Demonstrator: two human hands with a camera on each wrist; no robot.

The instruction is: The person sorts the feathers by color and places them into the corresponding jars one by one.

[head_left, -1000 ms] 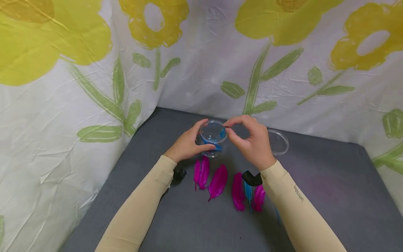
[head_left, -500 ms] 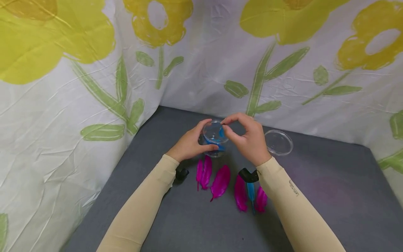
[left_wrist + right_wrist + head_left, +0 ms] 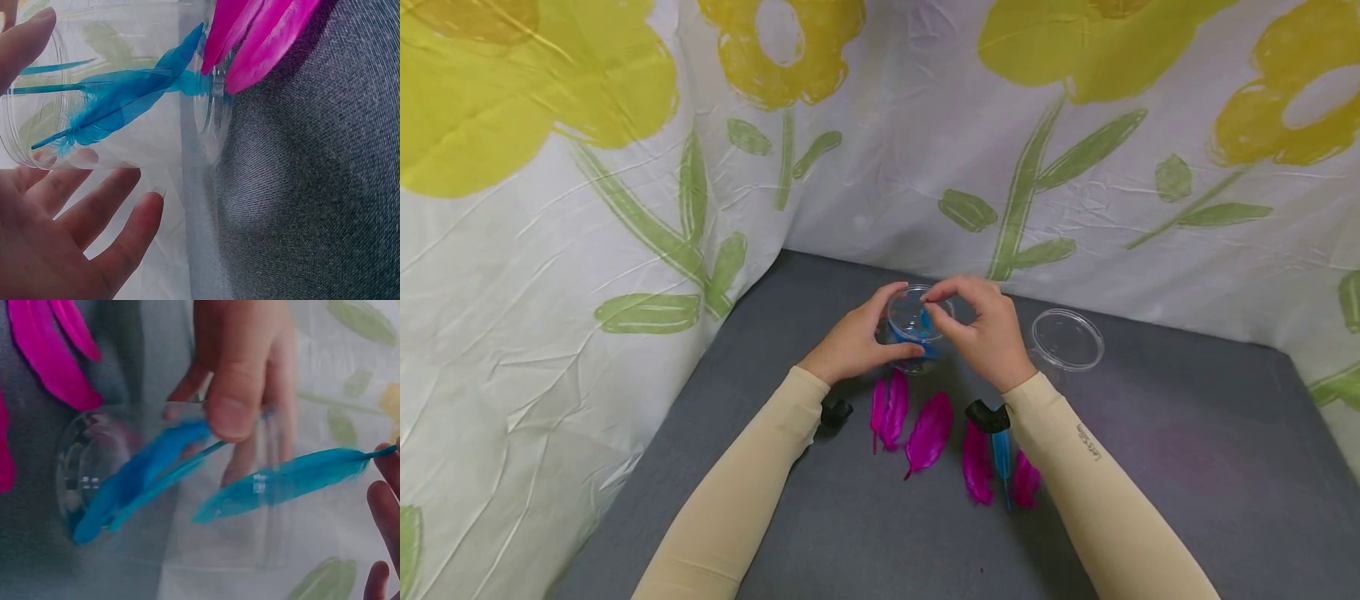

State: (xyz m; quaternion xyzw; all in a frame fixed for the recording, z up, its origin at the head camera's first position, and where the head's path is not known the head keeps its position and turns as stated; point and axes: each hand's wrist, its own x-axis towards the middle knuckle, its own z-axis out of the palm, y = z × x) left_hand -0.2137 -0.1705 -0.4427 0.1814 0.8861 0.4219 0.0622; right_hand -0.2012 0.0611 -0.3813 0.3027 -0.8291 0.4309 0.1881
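Presently, left hand (image 3: 852, 337): fingers clamped round clear jar (image 3: 219, 547) — upright, near the back edge of desk (image 3: 835, 533).
Right hand (image 3: 988, 329): fingers together, pinching blue feather (image 3: 312, 474) by its quill.
Feather: tip inside jar; right hand farther over the opening than a second ago.
Lid (image 3: 1067, 340): on desk — wholly in view, partly hidden earlier.

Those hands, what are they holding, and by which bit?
The right hand pinches a blue feather by the end of its stem. The left hand grips the clear jar round its side, near the rim.
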